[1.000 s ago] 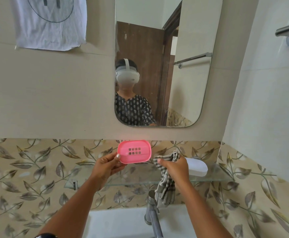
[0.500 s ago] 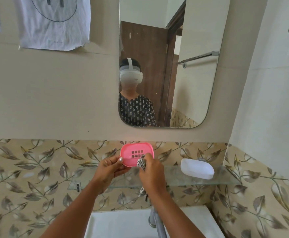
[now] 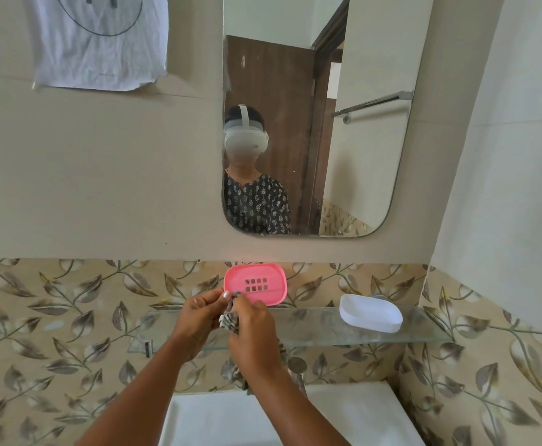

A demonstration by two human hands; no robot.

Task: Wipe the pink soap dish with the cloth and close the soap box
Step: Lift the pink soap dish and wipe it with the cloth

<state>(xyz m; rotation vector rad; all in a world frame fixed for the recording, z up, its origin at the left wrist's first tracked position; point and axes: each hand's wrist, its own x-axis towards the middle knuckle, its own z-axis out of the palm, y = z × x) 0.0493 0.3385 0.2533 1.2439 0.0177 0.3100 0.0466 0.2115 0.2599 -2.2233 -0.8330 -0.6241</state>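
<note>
The pink soap dish (image 3: 258, 283), with a block of small drain holes, is held tilted up toward me above the glass shelf. My left hand (image 3: 197, 320) grips its lower left edge. My right hand (image 3: 252, 333) is closed on the checked cloth (image 3: 230, 320) and presses it against the dish's lower left corner; the rest of the cloth hangs down behind my wrist. The white soap box part (image 3: 371, 312) lies on the right of the shelf, apart from the dish.
The glass shelf (image 3: 311, 326) runs along the leaf-patterned tiles. A white basin (image 3: 359, 413) sits below with a tap largely hidden behind my right arm. A mirror (image 3: 343, 156) hangs above, a side wall stands close on the right.
My right hand brought the cloth from beside the dish onto it, then slid it to the lower left corner. The view shifted left, so the white box now sits further right.
</note>
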